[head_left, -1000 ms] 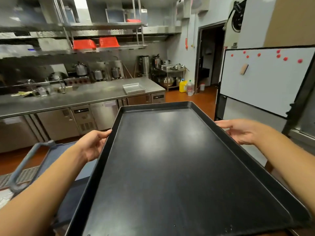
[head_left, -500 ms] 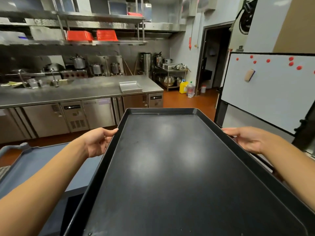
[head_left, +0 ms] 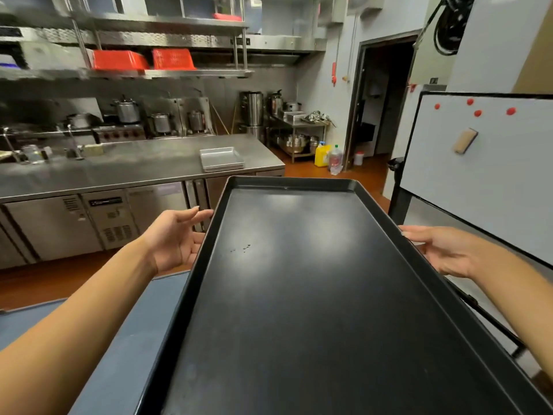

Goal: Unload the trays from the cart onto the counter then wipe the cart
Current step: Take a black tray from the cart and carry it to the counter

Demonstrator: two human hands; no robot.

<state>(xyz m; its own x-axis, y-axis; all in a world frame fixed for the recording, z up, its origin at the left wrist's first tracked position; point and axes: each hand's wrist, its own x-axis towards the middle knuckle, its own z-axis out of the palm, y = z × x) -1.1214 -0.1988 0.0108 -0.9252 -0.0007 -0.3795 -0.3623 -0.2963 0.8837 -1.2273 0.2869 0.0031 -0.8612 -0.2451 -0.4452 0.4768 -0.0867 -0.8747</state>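
Black tray (head_left: pixel 314 295) is gripped at both long edges betw. left hand (head_left: pixel 176 241) & right hand (head_left: pixel 443 253); only droplets inside. Silver trays (head_left: pixel 221 158) are stacked on counter (head_left: pixel 119 169).

Near end of black tray (head_left: pixel 314 295) runs off bottom edge, so full length unknown. Left grip (head_left: pixel 175 239) fingers go under tray rim, tips hidden, can't see how far they wrap. Right grip (head_left: pixel 443 253) same deal, underside contact out of sight. Blue cart (head_left: pixel 125 339) mostly covered by tray and forearm, lower shelves not visible. Upper shelves (head_left: pixel 119 22) at left smeared by blur. Stuff on far-left surface (head_left: pixel 104 170) too blurry to name. Whiteboard (head_left: pixel 484 175) cut off at right edge.
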